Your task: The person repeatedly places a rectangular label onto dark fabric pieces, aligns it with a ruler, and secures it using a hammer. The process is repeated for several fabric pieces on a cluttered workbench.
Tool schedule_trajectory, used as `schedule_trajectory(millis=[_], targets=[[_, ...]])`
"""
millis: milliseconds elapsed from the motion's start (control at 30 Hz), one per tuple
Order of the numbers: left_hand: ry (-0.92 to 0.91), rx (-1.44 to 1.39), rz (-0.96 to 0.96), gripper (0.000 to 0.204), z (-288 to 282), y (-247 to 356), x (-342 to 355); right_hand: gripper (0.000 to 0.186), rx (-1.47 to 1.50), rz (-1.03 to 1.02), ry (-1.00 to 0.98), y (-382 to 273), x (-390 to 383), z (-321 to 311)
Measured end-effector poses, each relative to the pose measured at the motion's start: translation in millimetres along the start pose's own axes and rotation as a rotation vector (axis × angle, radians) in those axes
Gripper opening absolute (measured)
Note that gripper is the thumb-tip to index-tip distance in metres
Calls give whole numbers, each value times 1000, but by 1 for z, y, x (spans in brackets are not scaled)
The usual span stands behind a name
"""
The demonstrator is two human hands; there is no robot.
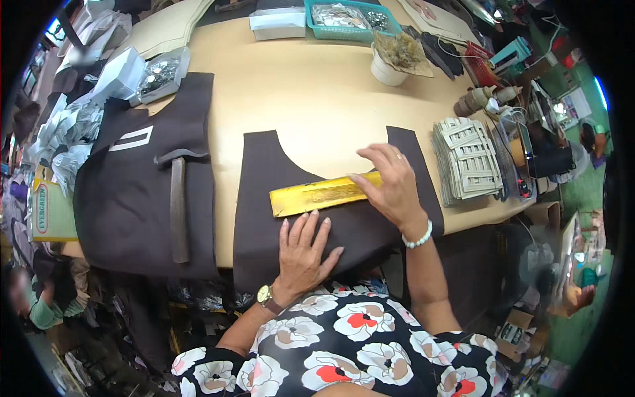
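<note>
A dark brown cut piece of fabric or leather (259,169) with a curved notch lies in front of me. Across it, slightly tilted, rests a flat yellow bar (297,198) with dark scuffs on its face. My left hand (303,250) lies flat on the dark piece, fingers spread, the fingertips close to the bar's lower edge. Over the bar's right end is my right hand (391,188), its fingers and thumb apart. The thumb overlaps the bar; whether it presses on it I cannot tell.
To the left, a hammer (178,212) and a pale rectangular frame (131,138) lie on another dark piece (112,212). On the right stand stacked pale cut-outs (471,159). Farther back are a white pot (389,71), a teal basket (316,29) and a white box (276,28).
</note>
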State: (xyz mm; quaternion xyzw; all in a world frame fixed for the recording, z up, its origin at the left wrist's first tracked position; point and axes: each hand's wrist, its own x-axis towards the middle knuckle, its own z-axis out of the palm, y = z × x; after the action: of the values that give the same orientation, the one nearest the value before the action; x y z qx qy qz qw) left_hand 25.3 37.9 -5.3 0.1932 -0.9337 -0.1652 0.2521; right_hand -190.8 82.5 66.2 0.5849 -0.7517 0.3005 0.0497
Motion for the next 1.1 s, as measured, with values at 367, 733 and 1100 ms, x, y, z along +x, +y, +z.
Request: schedule_trajectory(millis=[367, 733, 1100], targets=[[-124, 168, -379, 79, -14, -43, 6, 65, -233, 460, -17, 34, -96, 21], [-76, 263, -333, 79, 2, -80, 56, 63, -206, 462, 10, 74, -47, 41], [143, 1, -382, 58, -8, -77, 60, 30, 196, 576, 456, 76, -48, 29]])
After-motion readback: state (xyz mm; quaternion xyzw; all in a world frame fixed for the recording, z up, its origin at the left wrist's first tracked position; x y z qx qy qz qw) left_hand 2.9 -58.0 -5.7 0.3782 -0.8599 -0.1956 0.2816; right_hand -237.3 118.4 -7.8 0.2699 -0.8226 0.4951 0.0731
